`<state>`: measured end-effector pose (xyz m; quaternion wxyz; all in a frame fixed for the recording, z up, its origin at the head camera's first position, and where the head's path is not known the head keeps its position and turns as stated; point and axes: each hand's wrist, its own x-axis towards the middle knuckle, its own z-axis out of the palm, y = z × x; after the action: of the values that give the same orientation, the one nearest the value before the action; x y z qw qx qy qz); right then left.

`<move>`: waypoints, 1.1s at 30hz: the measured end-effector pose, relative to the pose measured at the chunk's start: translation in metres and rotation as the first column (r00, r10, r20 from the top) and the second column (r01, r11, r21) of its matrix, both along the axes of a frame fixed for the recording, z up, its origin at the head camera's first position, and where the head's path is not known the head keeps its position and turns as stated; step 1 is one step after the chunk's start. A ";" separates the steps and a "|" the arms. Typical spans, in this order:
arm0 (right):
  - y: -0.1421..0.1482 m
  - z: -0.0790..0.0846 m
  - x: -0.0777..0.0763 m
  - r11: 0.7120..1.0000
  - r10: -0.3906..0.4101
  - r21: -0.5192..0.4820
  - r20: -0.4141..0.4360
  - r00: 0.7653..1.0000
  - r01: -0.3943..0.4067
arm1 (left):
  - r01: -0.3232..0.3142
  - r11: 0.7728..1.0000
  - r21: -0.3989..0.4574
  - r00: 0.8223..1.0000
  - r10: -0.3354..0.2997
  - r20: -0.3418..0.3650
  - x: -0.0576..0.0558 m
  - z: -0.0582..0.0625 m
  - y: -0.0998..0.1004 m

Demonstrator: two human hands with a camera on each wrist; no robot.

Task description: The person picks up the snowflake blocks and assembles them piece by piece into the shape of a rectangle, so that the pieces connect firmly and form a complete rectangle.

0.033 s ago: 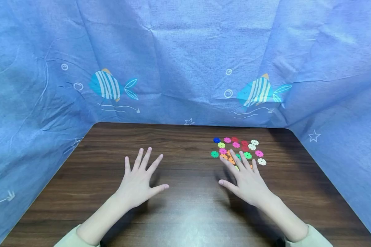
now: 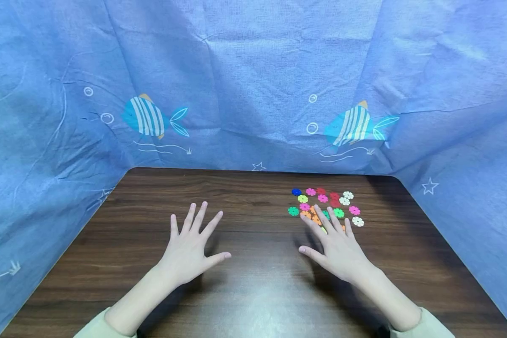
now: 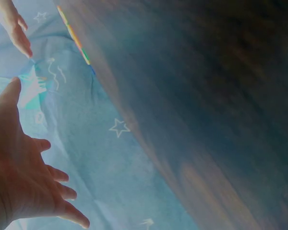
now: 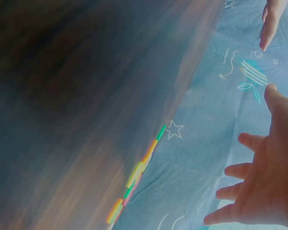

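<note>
My left hand (image 2: 188, 251) hovers above the left half of the table, palm down, its fingers spread and holding nothing. On the right, my right hand (image 2: 342, 251) is also spread, with space between it and the tabletop in the right wrist view. Past its fingertips lies a loose group of small notched plastic discs. Among them are a blue disc (image 2: 296, 192), a green disc (image 2: 293, 211), a pink disc (image 2: 354, 210) and a white disc (image 2: 357, 221). The right fingers hide some orange, green and yellow discs in part. Seen edge-on, the discs (image 4: 135, 173) lie flat.
The dark wood-grain table (image 2: 253, 281) has rounded far corners. A blue cloth (image 2: 253, 84) printed with striped fish and stars hangs behind it and along both sides. Pale green sleeves (image 2: 424, 325) cover the forearms near the bottom edge.
</note>
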<state>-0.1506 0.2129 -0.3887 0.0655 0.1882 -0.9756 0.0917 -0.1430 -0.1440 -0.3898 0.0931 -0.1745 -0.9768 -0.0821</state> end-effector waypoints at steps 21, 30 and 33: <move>0.010 0.005 -0.004 1.000 0.012 -0.005 -0.014 1.000 -0.012 | 0.019 1.000 0.003 0.999 -0.019 -0.033 -0.008 0.016 0.007; 0.020 0.018 -0.008 0.999 0.015 -0.038 -0.036 0.999 -0.016 | 0.042 0.999 0.007 0.995 -0.041 -0.094 -0.016 0.027 0.018; 0.025 0.020 -0.012 0.996 0.035 -0.083 -0.038 0.999 -0.038 | 0.049 0.999 0.013 0.993 -0.048 -0.111 -0.021 0.031 0.024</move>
<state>-0.1623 0.2384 -0.3688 0.0892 0.2048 -0.9660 0.1300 -0.1637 -0.1202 -0.3583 0.1466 -0.2018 -0.9649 -0.0820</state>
